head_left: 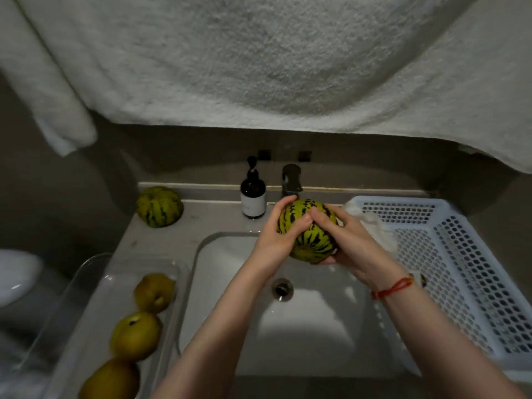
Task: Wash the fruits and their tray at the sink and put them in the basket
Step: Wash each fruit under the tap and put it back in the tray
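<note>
A round, ribbed melon (309, 230), yellow-green with dark green broken stripes, is held over the far part of the white sink (230, 312), just below the dark metal faucet (291, 180). The left hand (277, 234) cups its left side with fingers curled around the rind; the right hand (342, 240) grasps its right side and underside, fingers wrapped over the top. A second striped melon (159, 206) sits on the smooth grey counter at far left. Three dull yellow-brown rounded fruits (135, 335) lie in a clear plastic tray (95, 263) at near left. A white perforated plastic basket (466, 269) stands to the right of the sink. A dark pump bottle (253, 197) stands left of the faucet, and a coarse white towel (259, 61) hangs above.
</note>
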Tool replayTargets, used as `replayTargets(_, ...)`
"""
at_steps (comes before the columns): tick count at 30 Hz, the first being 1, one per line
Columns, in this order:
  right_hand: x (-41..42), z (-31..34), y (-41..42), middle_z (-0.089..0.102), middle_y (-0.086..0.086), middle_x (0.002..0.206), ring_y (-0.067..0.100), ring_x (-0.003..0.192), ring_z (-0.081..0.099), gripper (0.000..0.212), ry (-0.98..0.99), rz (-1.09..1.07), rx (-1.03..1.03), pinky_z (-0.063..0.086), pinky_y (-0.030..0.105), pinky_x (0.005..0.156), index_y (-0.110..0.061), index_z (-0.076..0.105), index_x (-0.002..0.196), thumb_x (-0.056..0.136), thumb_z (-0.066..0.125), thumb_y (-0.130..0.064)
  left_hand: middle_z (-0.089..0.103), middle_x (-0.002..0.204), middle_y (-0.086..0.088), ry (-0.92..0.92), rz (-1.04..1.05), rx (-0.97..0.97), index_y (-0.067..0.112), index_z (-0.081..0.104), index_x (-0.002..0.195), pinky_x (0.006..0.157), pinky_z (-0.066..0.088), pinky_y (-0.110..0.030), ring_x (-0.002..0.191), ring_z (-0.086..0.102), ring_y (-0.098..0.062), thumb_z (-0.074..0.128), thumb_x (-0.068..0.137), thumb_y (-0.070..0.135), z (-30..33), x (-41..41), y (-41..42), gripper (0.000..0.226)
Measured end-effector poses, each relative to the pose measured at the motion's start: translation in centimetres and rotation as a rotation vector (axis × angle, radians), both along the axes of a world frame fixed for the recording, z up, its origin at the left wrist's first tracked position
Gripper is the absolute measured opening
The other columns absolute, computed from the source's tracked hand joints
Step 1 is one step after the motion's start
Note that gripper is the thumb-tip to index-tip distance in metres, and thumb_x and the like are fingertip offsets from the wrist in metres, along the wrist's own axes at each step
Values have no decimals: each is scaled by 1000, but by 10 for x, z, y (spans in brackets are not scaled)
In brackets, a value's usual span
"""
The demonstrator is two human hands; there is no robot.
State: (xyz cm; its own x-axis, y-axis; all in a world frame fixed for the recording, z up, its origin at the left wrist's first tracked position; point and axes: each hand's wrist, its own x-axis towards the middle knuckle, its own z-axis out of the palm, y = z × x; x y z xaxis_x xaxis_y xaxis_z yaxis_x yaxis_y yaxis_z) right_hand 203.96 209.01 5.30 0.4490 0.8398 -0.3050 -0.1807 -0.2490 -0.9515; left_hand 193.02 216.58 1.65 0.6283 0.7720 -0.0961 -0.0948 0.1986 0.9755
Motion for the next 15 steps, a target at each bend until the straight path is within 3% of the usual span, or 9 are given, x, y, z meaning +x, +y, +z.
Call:
replayTargets(2,-25,-12,6,68,6,105,23,92,68,70,-28,9,1,58,36,60,-26,60,115,52,74,-54,59,109,6,172,-64,34,28,37,132,72,55,-21,96,59,-3,54,91,37,-3,-32,6,44)
replayTargets(4,-49,-26,16,69,3,101,19,88,69,52,-31,50,-14,55,29,56,-28,62,111,64,75,-47,56,108,7,322,-78,-50,27,30,134,67,51,-23,93,58,-4,48,92,45,-9,-63,8,50)
replayTargets(6,-67,-37,23,70,3,98,16,84,68,40,3,94,-47,52,25,51,-27,63,110,73,74,-39,57,109,4,360,-59,-164,25,31,134,67,50,-24,90,59,-6,47,93,45,-12,-85,7,49)
replayTargets(10,-98,-39,40,71,2,98,16,86,69,51,25,295,-71,55,27,58,-26,61,110,65,74,-42,62,106,4,260,61,-259,26,42,127,75,51,-27,92,62,-10,56,91,34,-12,-128,9,39)
replayTargets(13,-114,-26,61,73,-1,94,14,87,70,35,71,570,-41,58,29,73,-23,62,100,68,72,-32,63,107,-3,147,238,-215,21,48,122,71,53,-27,87,64,-13,64,86,13,-7,-162,15,41)
replayTargets(15,-131,-17,80,74,-4,92,10,87,70,29,58,728,-2,57,22,73,-20,61,103,76,71,-19,62,110,-4,116,339,-139,16,48,125,74,56,-25,92,64,-14,67,80,0,-3,-191,22,52)
